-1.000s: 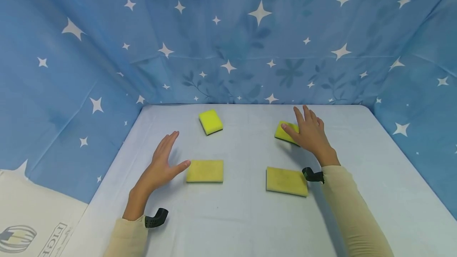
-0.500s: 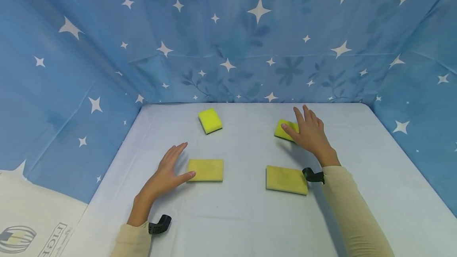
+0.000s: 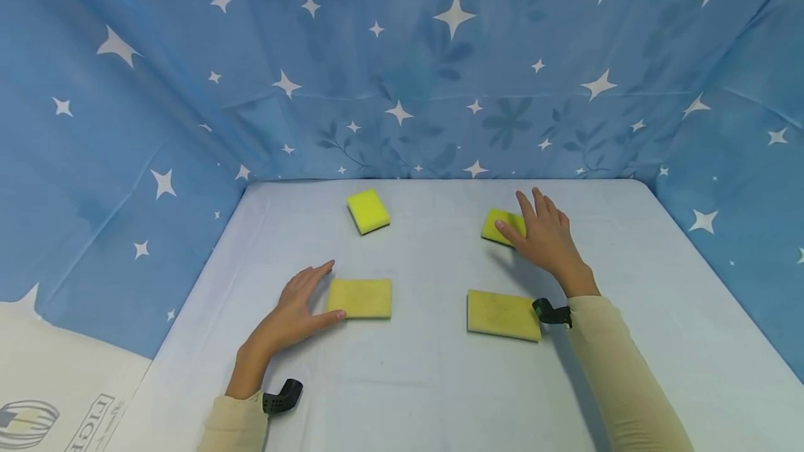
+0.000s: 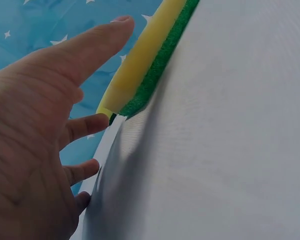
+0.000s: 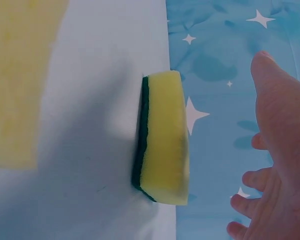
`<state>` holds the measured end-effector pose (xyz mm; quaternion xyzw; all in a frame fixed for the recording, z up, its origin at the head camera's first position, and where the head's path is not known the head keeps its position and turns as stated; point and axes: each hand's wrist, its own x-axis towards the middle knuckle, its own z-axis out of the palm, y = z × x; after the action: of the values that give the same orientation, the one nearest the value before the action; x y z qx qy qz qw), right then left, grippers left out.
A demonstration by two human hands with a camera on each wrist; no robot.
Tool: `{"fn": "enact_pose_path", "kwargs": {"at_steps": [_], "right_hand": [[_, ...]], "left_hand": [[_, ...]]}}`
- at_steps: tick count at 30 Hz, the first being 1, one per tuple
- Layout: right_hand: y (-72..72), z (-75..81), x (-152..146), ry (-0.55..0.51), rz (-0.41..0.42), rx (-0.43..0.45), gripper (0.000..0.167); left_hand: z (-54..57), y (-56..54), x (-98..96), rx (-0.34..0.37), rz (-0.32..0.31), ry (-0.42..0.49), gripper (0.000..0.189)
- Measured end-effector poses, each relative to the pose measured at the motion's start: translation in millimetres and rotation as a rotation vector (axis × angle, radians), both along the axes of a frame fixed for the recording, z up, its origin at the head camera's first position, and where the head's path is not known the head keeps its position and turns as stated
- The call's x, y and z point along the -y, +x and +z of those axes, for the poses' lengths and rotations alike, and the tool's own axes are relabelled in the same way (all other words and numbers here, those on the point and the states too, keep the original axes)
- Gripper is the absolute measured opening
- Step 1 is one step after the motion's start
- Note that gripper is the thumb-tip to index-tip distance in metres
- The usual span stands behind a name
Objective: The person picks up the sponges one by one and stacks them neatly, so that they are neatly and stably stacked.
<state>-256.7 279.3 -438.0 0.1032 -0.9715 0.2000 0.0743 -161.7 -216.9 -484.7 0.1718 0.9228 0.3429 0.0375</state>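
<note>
My left hand [image 3: 295, 316] is spread at the left end of the near-left sponge [image 3: 364, 298], the thumb tip overlapping its front corner in the head view. In the left wrist view this sponge [image 4: 145, 60] shows a yellow body over a green scouring layer, lying flat, with the thumb and fingers apart. My right hand [image 3: 546, 239] hovers with fingers extended over the far-right sponge [image 3: 496, 222], partly covering it in the head view. The right wrist view has that sponge [image 5: 165, 140] on the table, dark green side down, with a gap to the fingers.
Another yellow sponge [image 3: 502, 316] lies near right, close to the right wrist's black camera mount [image 3: 551, 312]. A brighter one [image 3: 368, 212] sits turned at the far left. The white-covered table [image 3: 414, 396] ends against a blue starry curtain [image 3: 402, 61]. Printed cream fabric [image 3: 69, 361] lies at left.
My left hand has moved towards the front and right, its thumb now overlapping the near-left sponge. My right hand stays over the far-right sponge. The sponges have not moved on the table.
</note>
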Motion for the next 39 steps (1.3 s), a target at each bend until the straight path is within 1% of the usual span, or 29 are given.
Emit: {"fn": "enact_pose_path", "kwargs": {"at_steps": [4,12,17,21,26,31,35,39], "right_hand": [[1.3,-1.6,0.5,0.002,-0.003,0.003,0.092],[7.0,-3.6,0.7,0.001,0.003,0.012,0.091],[13.3,-0.1,-0.4,-0.039,0.013,0.027,0.090],[19.4,6.1,-0.4,-0.067,0.023,0.031,0.091],[28.7,13.7,0.3,-0.123,0.066,0.018,0.091],[37.8,16.3,0.4,-0.166,0.104,0.010,0.093],[45.4,16.3,0.5,-0.216,0.132,0.035,0.095],[54.2,14.8,-1.0,-0.265,0.142,0.077,0.100]], "left_hand": [[-2.4,-1.1,-0.2,-0.031,-0.014,-0.012,0.097],[-3.9,0.2,0.4,0.016,0.025,-0.062,0.095],[-4.9,0.3,-0.6,0.016,0.027,-0.080,0.093],[-5.7,0.6,0.2,0.019,0.032,-0.063,0.087],[-5.2,0.8,0.7,0.024,0.035,-0.055,0.084],[-4.6,0.9,0.7,0.027,0.031,-0.055,0.084],[-4.7,1.1,1.8,0.023,0.028,-0.047,0.083],[-5.0,1.2,2.4,0.024,0.026,-0.045,0.083]]}}
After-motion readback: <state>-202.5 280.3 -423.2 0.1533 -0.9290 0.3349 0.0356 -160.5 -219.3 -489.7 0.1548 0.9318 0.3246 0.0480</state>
